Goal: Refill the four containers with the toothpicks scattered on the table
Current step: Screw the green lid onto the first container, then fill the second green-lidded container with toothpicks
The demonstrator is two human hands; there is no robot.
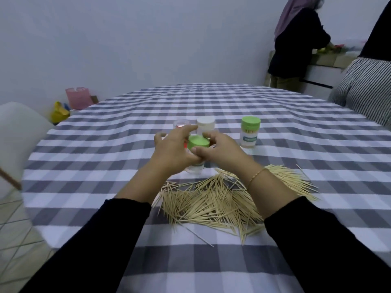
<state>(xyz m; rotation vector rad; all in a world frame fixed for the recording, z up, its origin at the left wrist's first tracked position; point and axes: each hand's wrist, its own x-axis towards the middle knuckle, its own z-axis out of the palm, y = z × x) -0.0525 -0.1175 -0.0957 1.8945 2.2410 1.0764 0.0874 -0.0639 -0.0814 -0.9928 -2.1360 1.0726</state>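
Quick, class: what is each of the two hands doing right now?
Left hand: grips the body of the clear plastic container with the green lid.
Right hand: fingers curled round that green lid.

A grey-and-white checked cloth [275, 132] covers the round tabletop. At the left edge stands a white chair [19, 125]; beyond it, a pink box [77, 97] and a yellow bag [59, 112] lie on the floor. In the upper right of the frame a person in dark clothes [296, 43] stands at a counter [330, 60]; striped fabric [368, 92] hangs below.
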